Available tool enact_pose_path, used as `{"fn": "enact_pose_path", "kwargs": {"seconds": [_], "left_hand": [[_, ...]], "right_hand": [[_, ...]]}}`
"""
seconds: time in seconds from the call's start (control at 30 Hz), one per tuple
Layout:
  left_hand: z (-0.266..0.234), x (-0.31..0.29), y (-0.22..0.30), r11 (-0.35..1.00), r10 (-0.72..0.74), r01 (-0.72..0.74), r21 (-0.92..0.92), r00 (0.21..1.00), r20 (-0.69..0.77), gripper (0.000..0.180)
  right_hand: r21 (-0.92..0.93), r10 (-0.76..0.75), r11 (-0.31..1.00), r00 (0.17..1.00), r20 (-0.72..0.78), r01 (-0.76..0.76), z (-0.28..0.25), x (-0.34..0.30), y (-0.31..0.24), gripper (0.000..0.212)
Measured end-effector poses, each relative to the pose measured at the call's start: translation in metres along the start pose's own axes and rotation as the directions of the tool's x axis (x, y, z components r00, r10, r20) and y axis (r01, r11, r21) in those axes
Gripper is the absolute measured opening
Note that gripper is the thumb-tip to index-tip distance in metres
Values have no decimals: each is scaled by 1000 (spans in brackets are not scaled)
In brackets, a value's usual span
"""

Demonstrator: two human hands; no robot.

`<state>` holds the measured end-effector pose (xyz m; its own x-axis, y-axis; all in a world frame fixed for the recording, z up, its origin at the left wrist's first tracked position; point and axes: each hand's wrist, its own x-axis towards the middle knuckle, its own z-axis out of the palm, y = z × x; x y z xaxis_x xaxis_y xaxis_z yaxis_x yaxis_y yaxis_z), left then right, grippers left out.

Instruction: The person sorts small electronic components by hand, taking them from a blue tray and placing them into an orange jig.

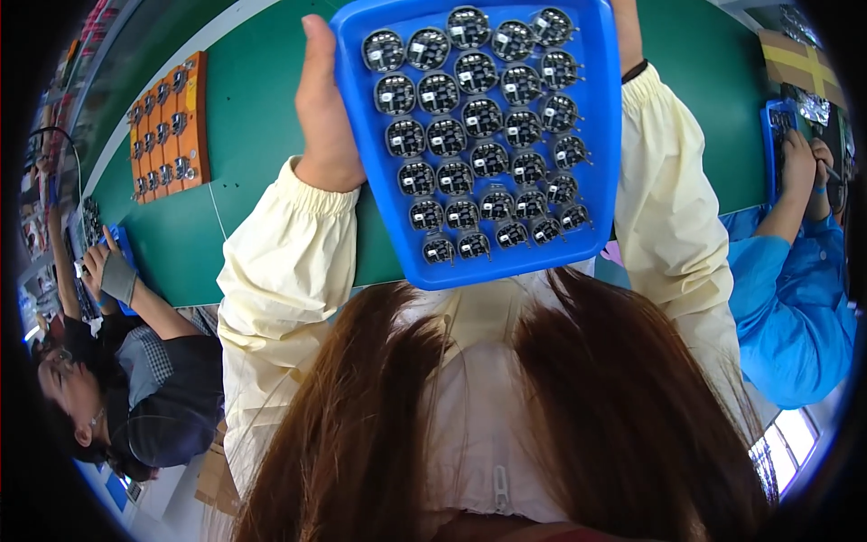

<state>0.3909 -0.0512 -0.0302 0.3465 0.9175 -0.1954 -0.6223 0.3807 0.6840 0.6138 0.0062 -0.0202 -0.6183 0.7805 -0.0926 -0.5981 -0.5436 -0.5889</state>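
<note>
I hold a blue plastic tray (603, 117) up by its two sides, its inside facing me. Rows of small round metal parts (481, 117) fill it, each with a dark circuit-like face, and several have thin pins sticking out at the edge. My left hand (328, 122) grips the left side, thumb pointing up and fingers hidden behind the tray. On the opposite side my right hand (629, 41) is mostly cut off by the upper edge of the view and the tray; its fingers do not show. Cream sleeves cover both my forearms.
Below the tray lies a green work table (257, 108). An orange fixture (169, 131) with rows of small metal parts sits on it at the left. Co-workers sit on both sides, one in a blue garment (786, 307) at the right near a smaller blue tray (773, 158).
</note>
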Motion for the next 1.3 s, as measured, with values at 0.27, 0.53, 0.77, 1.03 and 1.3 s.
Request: {"fn": "enact_pose_path", "kwargs": {"seconds": [0.27,0.53,0.77,1.03,1.3], "left_hand": [[6,1,-2,990,69,-58,127,994,-86,71],[-2,4,1,999,30,-24,-42,989,146,68],[-7,2,0,997,59,-60,57,998,23,67],[-14,3,2,987,84,-79,138,996,-32,66],[-13,4,2,978,98,-89,188,994,-39,66]], "right_hand": [[56,27,998,994,108,-33,-4,1,1,57],[35,-22,999,998,55,20,-10,-1,-3,58],[31,-9,1000,995,104,6,-12,4,0,59],[61,-25,998,990,140,16,-12,3,0,55],[29,-43,999,995,94,40,-13,2,-1,54]]}}
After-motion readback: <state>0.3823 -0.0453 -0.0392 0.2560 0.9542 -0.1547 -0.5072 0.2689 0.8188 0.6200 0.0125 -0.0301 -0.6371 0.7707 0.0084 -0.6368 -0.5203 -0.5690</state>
